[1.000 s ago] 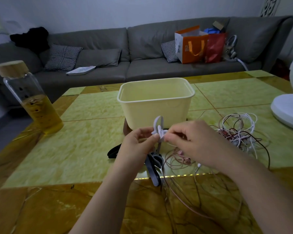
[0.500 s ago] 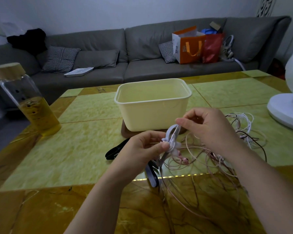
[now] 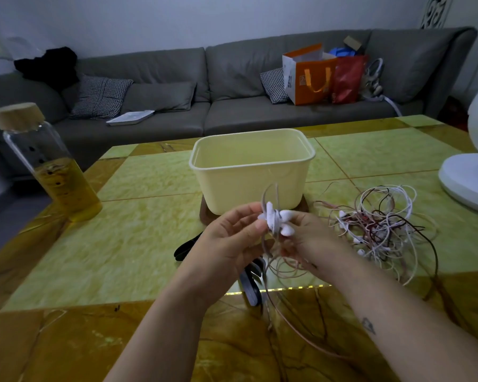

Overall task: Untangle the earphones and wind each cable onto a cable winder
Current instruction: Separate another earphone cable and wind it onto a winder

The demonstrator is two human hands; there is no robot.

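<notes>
The left hand (image 3: 232, 244) pinches a small white plastic cable winder (image 3: 272, 220) between thumb and fingertips, held up over the yellow-green marble bench (image 3: 138, 244). The right hand (image 3: 312, 238) closes in from the other side, its fingers curled round the thin pinkish-brown earphone cable (image 3: 269, 194). That cable arches above the winder and hangs in loose loops to the bench below.

Under the hands lie a grey winder (image 3: 250, 288) and a black winder (image 3: 184, 248). To the right sits the tangle of white, pink and dark earphone cables (image 3: 378, 224). Behind the hands stands a cream plastic tub (image 3: 249, 188), and far left a glass bottle with a wooden lid (image 3: 55, 172).

On the grey sofa (image 3: 155, 70), an orange paper bag (image 3: 312, 78) carries print on its white side, too small to read.
</notes>
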